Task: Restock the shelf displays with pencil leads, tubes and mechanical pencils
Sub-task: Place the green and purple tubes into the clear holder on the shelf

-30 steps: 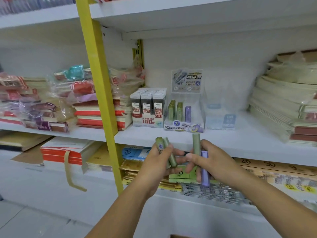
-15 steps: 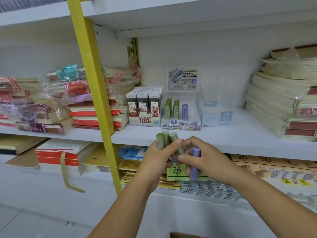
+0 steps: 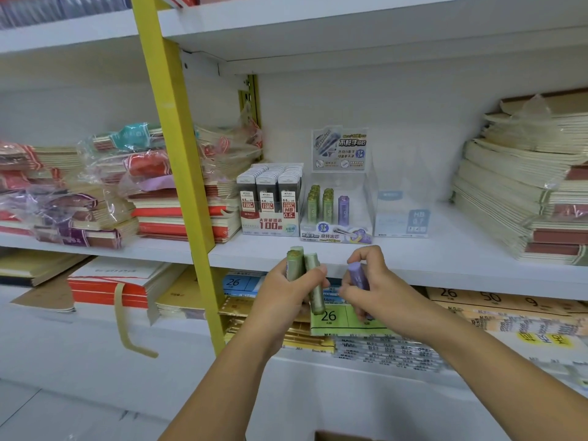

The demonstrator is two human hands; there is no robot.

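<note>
Green tubes (image 3: 296,265) sat clutched in the left hand (image 3: 286,296); the right hand (image 3: 381,294) gripped a purple tube (image 3: 355,270), likely needing upright placement in the display box (image 3: 337,233).

We're looking at white shelving here: a middle shelf (image 3: 445,256) running across, an upper shelf (image 3: 350,23) overhead shading the white back wall (image 3: 413,122). A yellow upright (image 3: 178,173) is slanting through on the left, pale floor (image 3: 47,415) showing down below.

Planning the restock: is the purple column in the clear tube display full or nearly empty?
Nearly empty: only one purple tube shows in the clear display, beside two rows of green tubes.
</note>
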